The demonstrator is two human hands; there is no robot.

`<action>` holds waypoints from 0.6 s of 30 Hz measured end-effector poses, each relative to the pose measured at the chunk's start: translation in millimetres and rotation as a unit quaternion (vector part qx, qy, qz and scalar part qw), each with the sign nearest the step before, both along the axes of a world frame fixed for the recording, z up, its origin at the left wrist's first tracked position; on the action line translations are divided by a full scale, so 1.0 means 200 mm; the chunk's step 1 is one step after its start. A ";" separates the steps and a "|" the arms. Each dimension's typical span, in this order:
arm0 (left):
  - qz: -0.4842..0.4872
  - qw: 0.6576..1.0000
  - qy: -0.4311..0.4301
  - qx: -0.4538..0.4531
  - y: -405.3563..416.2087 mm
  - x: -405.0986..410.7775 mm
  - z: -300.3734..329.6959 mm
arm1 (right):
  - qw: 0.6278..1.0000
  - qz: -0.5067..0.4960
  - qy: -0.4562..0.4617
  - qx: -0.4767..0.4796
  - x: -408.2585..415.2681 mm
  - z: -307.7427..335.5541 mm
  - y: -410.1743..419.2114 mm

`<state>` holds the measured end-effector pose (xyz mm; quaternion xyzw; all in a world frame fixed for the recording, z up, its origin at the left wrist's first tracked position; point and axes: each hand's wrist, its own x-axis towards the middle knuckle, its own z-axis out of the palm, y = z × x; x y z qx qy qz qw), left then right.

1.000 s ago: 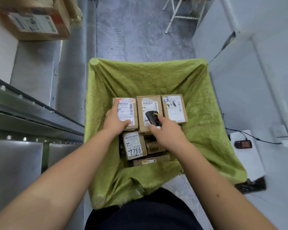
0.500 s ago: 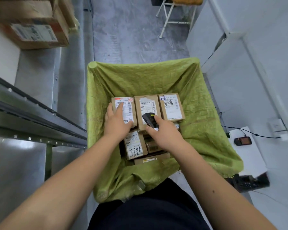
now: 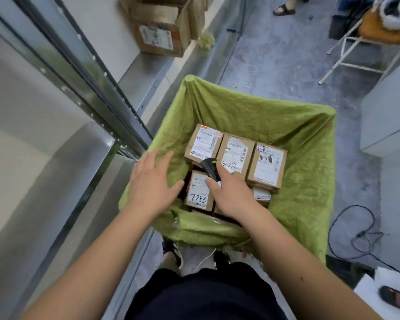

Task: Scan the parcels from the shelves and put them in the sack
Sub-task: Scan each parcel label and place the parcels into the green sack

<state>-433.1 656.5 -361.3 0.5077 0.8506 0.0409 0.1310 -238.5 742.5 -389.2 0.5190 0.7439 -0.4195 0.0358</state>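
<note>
A green sack (image 3: 307, 144) stands open in front of me, holding several small cardboard parcels with white labels. Three lie side by side at the back: a left parcel (image 3: 203, 144), a middle parcel (image 3: 234, 151) and a right parcel (image 3: 267, 166). In front of them lies a parcel marked 7786 (image 3: 199, 192). My right hand (image 3: 231, 192) is over the parcels, shut on a black handheld scanner (image 3: 209, 168). My left hand (image 3: 151, 181) hovers over the sack's left rim with fingers spread, holding nothing.
Metal shelving (image 3: 79, 72) runs along the left. A large open cardboard box (image 3: 162, 31) sits on a low shelf at the far left. A white-framed chair (image 3: 360, 49) stands far right. A black cable (image 3: 356, 236) lies on the floor. Another person's sandalled foot (image 3: 284, 10) is at the top.
My left hand has let go of the back left parcel and drawn back to the sack's left rim. My view has swung left and up; my right hand still holds the scanner.
</note>
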 end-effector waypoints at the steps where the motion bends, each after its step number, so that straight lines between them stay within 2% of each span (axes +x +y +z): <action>1: 0.018 1.000 0.009 0.007 -0.06 0.02 0.03 | 1.000 0.021 0.003 -0.001 0.00 0.02 -0.02; 10: 0.186 0.981 0.046 0.019 -0.69 0.15 0.15 | 0.979 0.186 0.034 0.071 -0.13 0.17 -0.35; 18: 0.348 0.935 0.064 0.018 -1.39 0.24 0.17 | 0.918 0.367 0.057 0.137 -0.35 0.29 -0.91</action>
